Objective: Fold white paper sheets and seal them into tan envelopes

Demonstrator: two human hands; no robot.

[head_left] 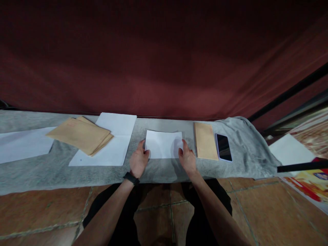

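A white sheet of paper (164, 145) lies in front of me on the grey cloth, wider than it is tall. Its left edge is pinched by my left hand (138, 160), thumb at the lower corner and index finger along the side; a dark band circles that wrist. On the opposite edge my right hand (188, 160) grips in the same way. To the right of it is a neat stack of brown envelopes (206, 141). More brown envelopes (80, 135) lie fanned out on the left, partly covering a creased white sheet (115, 147).
A phone (223, 147) lies right of the envelope stack. White paper (25, 145) spreads at the far left of the cloth-covered surface (153, 176). Behind hangs a dark red curtain (164, 68). Black bars (294, 94), a pale sheet (292, 150) and a colourful printed package (314, 182) are at the right.
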